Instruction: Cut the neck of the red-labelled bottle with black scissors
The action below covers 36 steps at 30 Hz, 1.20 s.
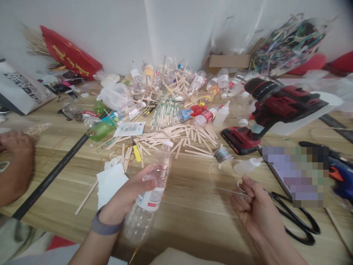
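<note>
My left hand (140,187) is wrapped round a clear plastic bottle (142,217) with a white label and a white cap, tilted over the table's front edge. To the right, my right hand (252,198) is closed on a thin wire (230,190), whose loose part curves up toward a small spool (223,154). Black-handled scissors (299,221) lie beside my right hand, partly behind it. A small white squeeze bottle (246,165) lies just above that hand.
Wooden sticks (190,136) and plastic bottles (197,81) crowd the table's middle and back. A red drill (256,114) stands at the right, near a yellow-handled screwdriver (136,151) farther left. Another person's arm (16,165) rests at the left edge.
</note>
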Motion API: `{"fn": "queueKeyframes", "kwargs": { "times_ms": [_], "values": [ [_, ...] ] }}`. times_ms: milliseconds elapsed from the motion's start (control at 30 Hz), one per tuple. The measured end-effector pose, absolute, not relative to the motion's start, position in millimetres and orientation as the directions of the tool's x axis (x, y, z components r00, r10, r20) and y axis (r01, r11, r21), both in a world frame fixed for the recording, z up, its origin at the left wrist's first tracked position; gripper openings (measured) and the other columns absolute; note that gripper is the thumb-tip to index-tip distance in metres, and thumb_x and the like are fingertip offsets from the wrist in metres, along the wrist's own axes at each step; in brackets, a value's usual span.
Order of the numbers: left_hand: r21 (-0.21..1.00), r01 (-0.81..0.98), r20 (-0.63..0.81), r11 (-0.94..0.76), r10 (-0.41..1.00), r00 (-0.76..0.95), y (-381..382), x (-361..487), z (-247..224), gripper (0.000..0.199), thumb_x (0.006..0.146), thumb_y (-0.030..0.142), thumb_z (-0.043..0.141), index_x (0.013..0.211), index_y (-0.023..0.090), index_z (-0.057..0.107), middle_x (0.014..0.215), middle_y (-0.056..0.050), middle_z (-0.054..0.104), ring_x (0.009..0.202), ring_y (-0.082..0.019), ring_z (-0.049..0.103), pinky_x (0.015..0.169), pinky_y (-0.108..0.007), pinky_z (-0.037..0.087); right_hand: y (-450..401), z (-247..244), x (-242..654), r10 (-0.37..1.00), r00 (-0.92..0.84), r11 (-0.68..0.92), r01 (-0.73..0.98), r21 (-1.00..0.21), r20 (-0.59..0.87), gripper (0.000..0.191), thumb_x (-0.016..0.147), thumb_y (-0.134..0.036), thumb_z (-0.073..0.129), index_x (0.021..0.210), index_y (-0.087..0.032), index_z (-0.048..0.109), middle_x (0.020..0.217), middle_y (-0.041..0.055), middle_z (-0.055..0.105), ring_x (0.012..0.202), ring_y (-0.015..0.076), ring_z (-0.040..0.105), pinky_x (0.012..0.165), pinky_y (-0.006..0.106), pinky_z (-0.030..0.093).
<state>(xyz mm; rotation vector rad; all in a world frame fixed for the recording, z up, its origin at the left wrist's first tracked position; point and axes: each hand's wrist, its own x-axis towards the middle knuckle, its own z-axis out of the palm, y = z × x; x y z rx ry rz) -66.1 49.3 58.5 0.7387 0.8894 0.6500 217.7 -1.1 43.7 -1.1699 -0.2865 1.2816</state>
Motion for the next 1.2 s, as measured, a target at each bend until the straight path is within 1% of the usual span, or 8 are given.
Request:
{"fn": "queueKeyframes", "kwargs": {
  "times_ms": [133,233,433,567,700,867,1000,1200],
  "values": [
    [0.791,-0.201,-0.424,0.578,0.755,0.5,48,-63,61,0.058,0.064,0.039,0.084,0.116,0.024,0.063,0.091,-0.004,0.071,0.074,-0.019,0.065,0.067,-0.029,0.048,-3,45,217,0.866,0.321,-0.188,-0.504,-0.843,-0.384,0.05,0.068,-0.048,0.078,0.054,-0.021,0.038,0.048,-0.0108,0.019,0.038,0.0045,0.016,0.033,0.019,0.02],
    [0.798,-0.215,-0.402,0.564,0.762,0.508,48,-61,62,0.057,0.066,0.039,0.082,0.118,0.024,0.063,0.094,-0.003,0.07,0.076,-0.019,0.065,0.07,-0.03,0.05,-7,43,210,0.891,0.214,-0.312,-0.351,-0.883,-0.4,0.044,0.07,-0.057,0.076,0.081,-0.017,0.061,0.05,-0.0094,0.032,0.039,0.0047,0.026,0.037,0.018,0.018],
    [0.796,-0.271,-0.359,0.542,0.782,0.509,51,-61,64,0.057,0.065,0.044,0.083,0.114,0.021,0.064,0.092,-0.006,0.074,0.078,-0.022,0.07,0.069,-0.03,0.052,-7,38,208,0.95,0.086,-0.302,0.018,-0.953,-0.3,0.063,0.073,-0.062,0.07,0.115,-0.015,0.061,0.053,-0.0065,0.048,0.035,0.0083,0.036,0.036,0.023,0.024],
    [0.808,-0.348,-0.297,0.475,0.839,0.455,56,-58,68,0.056,0.063,0.044,0.083,0.109,0.016,0.068,0.102,-0.01,0.074,0.09,-0.024,0.07,0.074,-0.03,0.053,-4,32,217,0.966,0.235,-0.178,0.303,-0.936,-0.108,0.058,0.071,-0.056,0.071,0.113,-0.017,0.063,0.094,0.0099,0.065,0.048,0.0127,0.053,0.044,0.029,0.042],
    [0.812,-0.432,-0.276,0.393,0.91,0.309,68,-48,69,0.049,0.066,0.043,0.081,0.106,0.016,0.071,0.109,-0.009,0.073,0.083,-0.022,0.071,0.071,-0.029,0.055,-9,24,214,0.963,0.242,-0.019,0.499,-0.866,0.119,0.046,0.08,-0.047,0.064,0.117,-0.02,0.063,0.126,0.0173,0.056,0.073,0.02,0.063,0.055,0.032,0.048],
    [0.796,-0.535,-0.213,0.283,0.958,0.19,78,-26,63,0.045,0.065,0.043,0.079,0.101,0.016,0.072,0.111,-0.008,0.074,0.086,-0.024,0.072,0.075,-0.032,0.057,-25,26,178,0.919,-0.258,-0.236,0.25,-0.939,-0.299,0.045,0.088,-0.059,0.049,0.094,-0.02,0.071,0.064,0.0041,0.062,0.055,0.0161,0.052,0.047,0.025,0.038],
    [0.783,-0.571,-0.173,0.245,0.969,0.179,77,-16,55,0.045,0.067,0.048,0.077,0.099,0.016,0.072,0.111,-0.008,0.074,0.092,-0.025,0.071,0.082,-0.032,0.056,-35,30,159,0.653,-0.612,-0.569,-0.008,-0.822,-0.446,0.052,0.083,-0.067,0.054,0.085,-0.017,0.07,0.064,0.0001,0.061,0.043,0.0069,0.039,0.042,0.02,0.026],
    [0.75,-0.601,-0.232,0.276,0.961,0.152,77,-13,45,0.043,0.064,0.05,0.078,0.088,0.015,0.075,0.097,-0.008,0.077,0.102,-0.024,0.068,0.088,-0.029,0.053,-35,22,162,0.587,-0.647,-0.686,-0.078,-0.724,-0.487,0.034,0.081,-0.05,0.069,0.08,-0.015,0.07,0.064,-0.0015,0.061,0.045,0.0035,0.035,0.043,0.017,0.021]
  ]
}}
